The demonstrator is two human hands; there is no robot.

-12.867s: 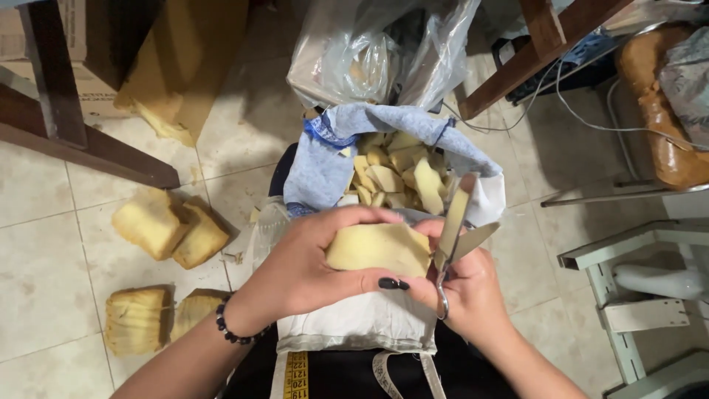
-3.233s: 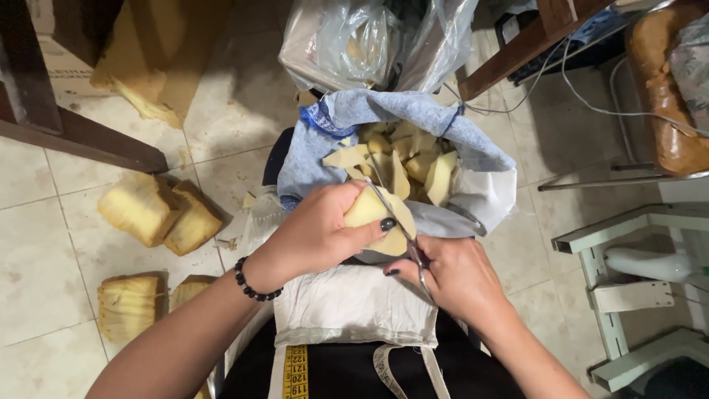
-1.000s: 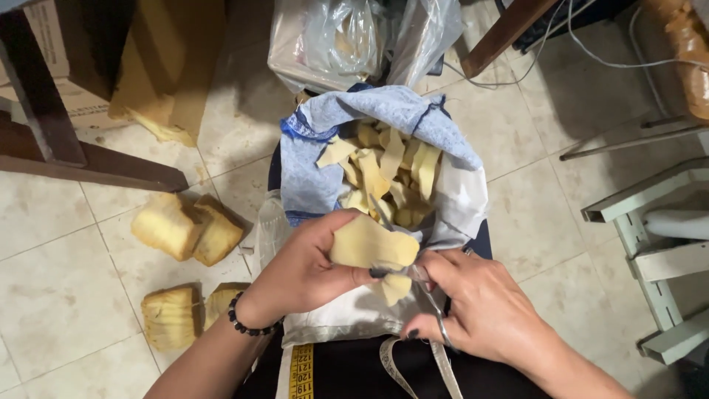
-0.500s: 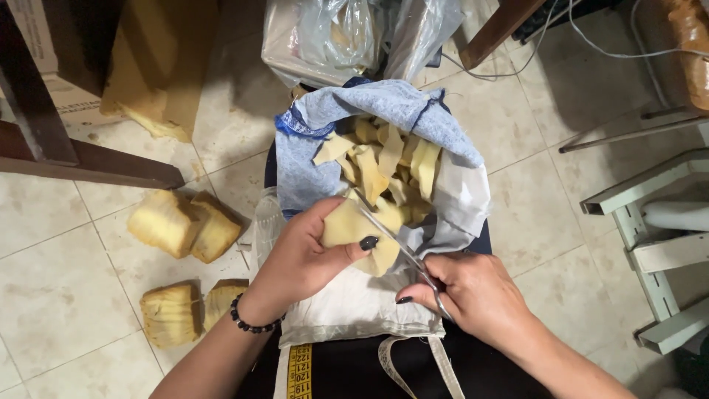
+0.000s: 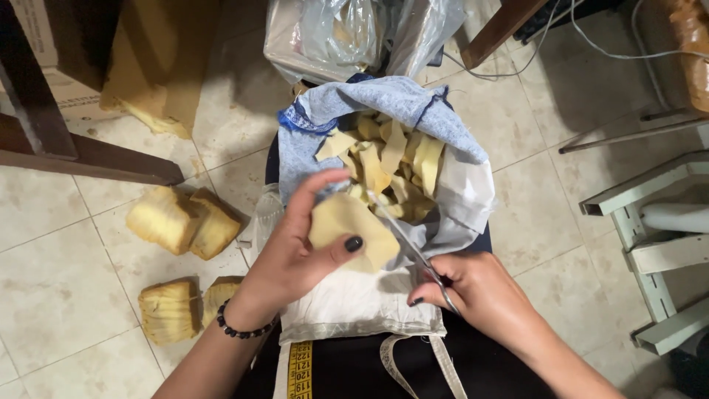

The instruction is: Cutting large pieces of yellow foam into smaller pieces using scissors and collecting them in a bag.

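- Hands at work over an open cloth bag (image 5: 310,129) full of pale yellow strips (image 5: 391,159), seen from the head camera.
- Left hand (image 5: 295,258): fingers curled and closed on a flat yellow foam piece (image 5: 347,225), thumb on top with its dark nail near the piece's right edge, other fingers wrapped round the far-left edge and underneath.
- Right hand (image 5: 476,288): fingers through the handles of a pair of scissors (image 5: 410,247), grip closed round them; how far apart the blades stand I cannot tell, they look nearly together.
- Key relation: foam piece lies just left of the right-hand fingers and just right of the left palm; scissor blades run diagonally up-left from the right fingers, along the piece's right edge and touching it.
- Long axis of the foam piece runs roughly left-to-right, slightly tilted; blades cross that edge at an angle.
- Left hand is the nearer one to the piece, it carries it; right hand meets it only through the blades.
- Strips in the bag sit beyond the fingertips of both hands, just past the foam piece.
- Left of the left wrist, on the tiled floor (image 5: 59,295): stacked yellow foam blocks (image 5: 181,222), well apart from both hands.
- Beaded bracelet (image 5: 240,330) on the left wrist; yellow measuring tape (image 5: 299,369) hangs below it.
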